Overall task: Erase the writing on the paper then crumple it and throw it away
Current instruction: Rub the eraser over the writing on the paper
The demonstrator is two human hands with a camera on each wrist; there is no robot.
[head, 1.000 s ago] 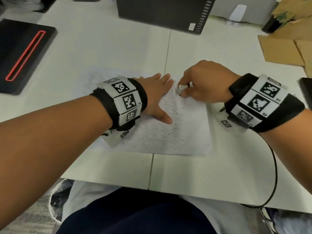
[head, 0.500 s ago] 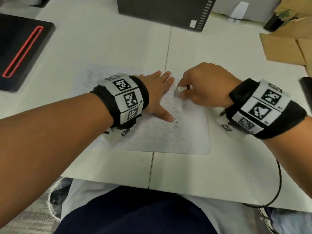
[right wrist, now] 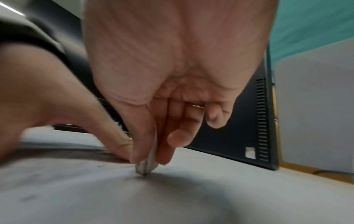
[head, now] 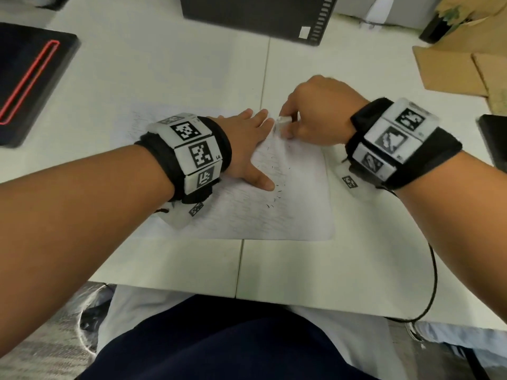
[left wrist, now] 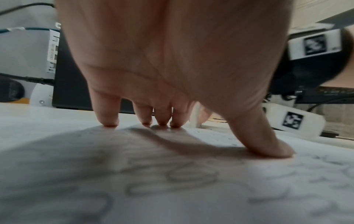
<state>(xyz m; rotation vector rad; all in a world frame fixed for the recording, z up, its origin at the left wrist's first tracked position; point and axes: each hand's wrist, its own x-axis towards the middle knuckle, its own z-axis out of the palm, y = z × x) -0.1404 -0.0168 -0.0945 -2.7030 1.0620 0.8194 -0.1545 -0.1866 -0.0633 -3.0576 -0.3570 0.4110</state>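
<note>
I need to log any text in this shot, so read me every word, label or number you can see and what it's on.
"L4": on the left wristband, beside a square code marker.
Handwriting on the paper: too blurred to read.
White label on the black case: too small to read.

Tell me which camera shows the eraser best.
The right wrist view: the eraser sits close up, pinched in the right hand, its tip on the paper. The head view shows only a small white end past the fingers. The left wrist view mostly hides it behind the left hand.
</note>
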